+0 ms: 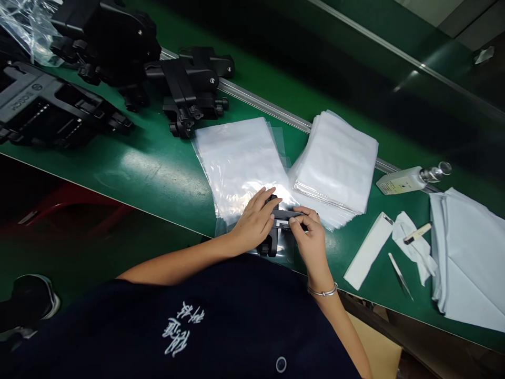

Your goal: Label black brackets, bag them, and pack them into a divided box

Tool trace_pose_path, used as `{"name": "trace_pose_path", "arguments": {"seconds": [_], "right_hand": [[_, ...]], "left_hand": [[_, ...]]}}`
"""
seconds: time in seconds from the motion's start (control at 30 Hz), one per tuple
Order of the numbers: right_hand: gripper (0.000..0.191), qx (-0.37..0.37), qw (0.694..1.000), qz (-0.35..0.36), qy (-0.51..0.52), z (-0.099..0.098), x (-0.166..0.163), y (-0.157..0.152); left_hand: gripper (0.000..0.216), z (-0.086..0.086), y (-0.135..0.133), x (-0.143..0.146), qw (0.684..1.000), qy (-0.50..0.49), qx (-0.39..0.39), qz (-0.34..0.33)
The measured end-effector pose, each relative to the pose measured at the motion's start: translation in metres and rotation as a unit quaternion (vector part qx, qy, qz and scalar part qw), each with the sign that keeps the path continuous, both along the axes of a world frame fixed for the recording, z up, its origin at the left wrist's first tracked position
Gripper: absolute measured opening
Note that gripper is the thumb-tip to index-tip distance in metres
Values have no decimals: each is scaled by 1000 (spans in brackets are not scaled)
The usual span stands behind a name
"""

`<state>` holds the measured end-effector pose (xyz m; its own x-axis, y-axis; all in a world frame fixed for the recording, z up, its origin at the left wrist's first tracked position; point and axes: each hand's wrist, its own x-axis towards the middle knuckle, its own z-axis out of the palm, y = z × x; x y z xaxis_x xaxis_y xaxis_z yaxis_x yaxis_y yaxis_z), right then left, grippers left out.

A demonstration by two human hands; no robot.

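My left hand (254,222) lies over a black plastic bracket (270,245), its fingers stretched out and slightly apart across the upper part. My right hand (311,230) has thumb and fingers closed on the right end of the bracket's black bar. A small white label (282,223) shows on the bar, close to my right thumb. Under the bracket are clear plastic bags, and a spread pile of clear bags (240,152) reaches away from my hands. Parts of the bracket are hidden behind my fingers.
Black brackets (189,84) and a larger black device (51,108) crowd the left of the green bench (150,179). On the right are stacked bags (339,158), a pump bottle (406,180), a white strip (369,251), tweezers (399,275) and folded white sheets (469,258).
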<state>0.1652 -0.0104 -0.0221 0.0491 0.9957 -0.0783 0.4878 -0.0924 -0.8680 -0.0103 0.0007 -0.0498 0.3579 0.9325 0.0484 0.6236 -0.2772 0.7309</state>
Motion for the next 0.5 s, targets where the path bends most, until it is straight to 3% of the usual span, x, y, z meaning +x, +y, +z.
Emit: {"name": "trace_pose_path", "arguments": {"seconds": [0.37, 0.5], "right_hand": [[20, 47, 996, 27, -68, -3, 2, -2], [19, 55, 995, 29, -79, -5, -2, -3]], "left_hand": [[43, -2, 0, 0, 1000, 0, 19, 2], [35, -2, 0, -12, 988, -17, 149, -32]]}}
